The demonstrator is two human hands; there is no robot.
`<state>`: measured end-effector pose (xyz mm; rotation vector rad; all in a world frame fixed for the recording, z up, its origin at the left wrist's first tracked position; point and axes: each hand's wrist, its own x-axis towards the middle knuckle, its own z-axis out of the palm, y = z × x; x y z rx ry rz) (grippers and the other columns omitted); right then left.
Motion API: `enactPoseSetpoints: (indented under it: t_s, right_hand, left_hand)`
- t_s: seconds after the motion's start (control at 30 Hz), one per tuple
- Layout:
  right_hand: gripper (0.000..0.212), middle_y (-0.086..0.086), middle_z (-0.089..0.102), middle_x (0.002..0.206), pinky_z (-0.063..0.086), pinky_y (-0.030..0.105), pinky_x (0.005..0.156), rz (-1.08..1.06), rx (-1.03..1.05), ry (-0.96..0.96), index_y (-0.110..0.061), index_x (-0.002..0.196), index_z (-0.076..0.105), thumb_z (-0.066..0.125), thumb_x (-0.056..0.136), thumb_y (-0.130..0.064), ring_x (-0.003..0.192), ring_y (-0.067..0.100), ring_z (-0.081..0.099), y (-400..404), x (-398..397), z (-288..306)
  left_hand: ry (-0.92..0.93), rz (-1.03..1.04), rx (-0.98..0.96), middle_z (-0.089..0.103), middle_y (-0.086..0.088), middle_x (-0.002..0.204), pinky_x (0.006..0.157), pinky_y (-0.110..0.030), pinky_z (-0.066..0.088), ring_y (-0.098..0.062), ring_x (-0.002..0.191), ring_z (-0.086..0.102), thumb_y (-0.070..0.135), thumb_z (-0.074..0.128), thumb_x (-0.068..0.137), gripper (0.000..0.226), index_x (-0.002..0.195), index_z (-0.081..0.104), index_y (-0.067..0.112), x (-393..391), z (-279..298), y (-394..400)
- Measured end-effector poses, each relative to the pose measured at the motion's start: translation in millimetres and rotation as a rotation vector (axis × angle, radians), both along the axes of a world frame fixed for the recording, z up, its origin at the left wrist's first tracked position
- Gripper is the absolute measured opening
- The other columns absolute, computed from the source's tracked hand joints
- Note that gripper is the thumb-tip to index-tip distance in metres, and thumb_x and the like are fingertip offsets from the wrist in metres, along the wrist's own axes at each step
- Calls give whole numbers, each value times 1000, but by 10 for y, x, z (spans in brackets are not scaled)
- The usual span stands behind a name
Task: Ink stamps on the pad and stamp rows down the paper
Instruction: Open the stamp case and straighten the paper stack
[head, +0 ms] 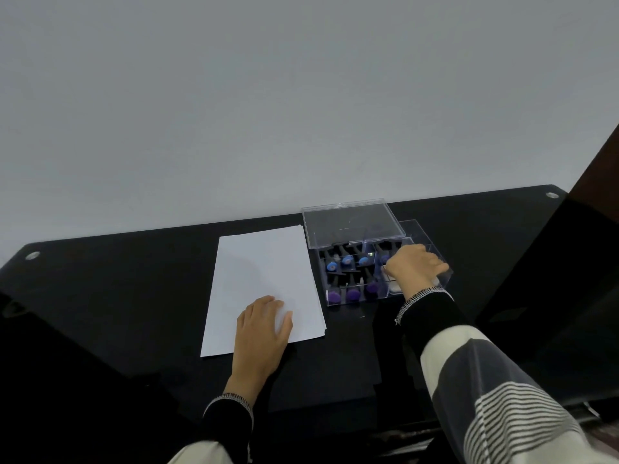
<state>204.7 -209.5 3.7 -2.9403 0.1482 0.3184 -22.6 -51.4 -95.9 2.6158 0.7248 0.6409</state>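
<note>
A glossy black desk [134, 296] meets a plain pale wall [268, 95]. The left hand [263, 333] rests flat on the paper [261, 272] at centre. The right hand [413, 269], fingers curled, reaches into the clear stamp box [355, 279] at right; what it holds is hidden.

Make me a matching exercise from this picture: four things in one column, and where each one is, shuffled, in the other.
Column one:
1. left hand
2. right hand
3. clear lid
4. paper

Column two:
A. propped open at the back of the clear box
B. flat on the black table, left of the box
C. reaching into the box's right side
D. resting on the paper's near edge

Pairs: 1-D, 2-C, 3-A, 4-B
</note>
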Motion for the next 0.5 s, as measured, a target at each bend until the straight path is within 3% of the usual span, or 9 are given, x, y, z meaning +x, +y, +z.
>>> enactPoseSetpoints:
  t_s: [0.2,0.33,0.43,0.5]
  right_hand:
    - [81,21,46,133,26,41,104,-42,-11,-35,3,137,31,65,82,-46,121,36,41,-58,-31,12]
    - [58,25,39,133,32,43,100,-99,57,-248,4,126,42,68,82,-24,121,37,39,10,-148,134]
    - [63,24,36,134,42,43,94,65,263,-282,1,129,37,72,78,-11,115,37,47,159,-309,266]
    - [59,20,37,133,43,42,95,234,264,-301,-3,129,38,71,80,-9,116,33,46,254,-488,343]
  left_hand:
    - [-3,-3,22,54,4,126,104,-32,33,-15,118,48,37,51,94,32,119,59,19,-6,5,-8]
    - [-9,-7,39,56,5,120,101,-32,36,-15,112,50,36,52,93,27,115,58,20,5,26,-6]
    - [6,-17,46,55,6,119,100,-32,36,-14,110,50,34,49,95,25,114,57,21,-5,37,-8]
    - [4,-46,19,53,5,121,100,-30,36,-14,111,50,32,48,96,24,115,56,20,-14,57,-3]
